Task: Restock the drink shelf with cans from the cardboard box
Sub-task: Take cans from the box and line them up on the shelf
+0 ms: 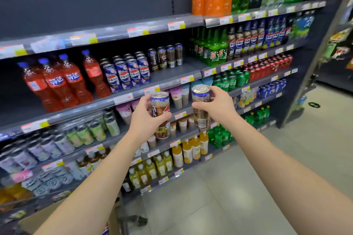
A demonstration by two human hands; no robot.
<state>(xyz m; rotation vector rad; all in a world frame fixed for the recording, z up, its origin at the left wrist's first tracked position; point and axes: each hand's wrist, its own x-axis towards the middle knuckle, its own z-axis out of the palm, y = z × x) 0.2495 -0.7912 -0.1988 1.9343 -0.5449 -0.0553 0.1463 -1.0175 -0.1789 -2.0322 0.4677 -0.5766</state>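
Two cans were in hand, one per hand, both upright and raised in front of the drink shelf [172,83].

- Left hand [145,118]: fingers and thumb curled round a brown Pepsi can [161,104], gripped at mid-body.
- Right hand [217,106]: wrapped round a second brown can [201,118], barcode side facing the camera, held slightly higher than the first and apart from it.
- Shelf stock, same level: a row of four matching brown cans [166,57] at the back, with bare shelf in front of them; blue Pepsi cans [128,74] to their left; orange Fanta bottles [57,82] further left.
- Cardboard box [30,223]: low at the bottom left, partly hidden under the left forearm; its contents could not be seen.
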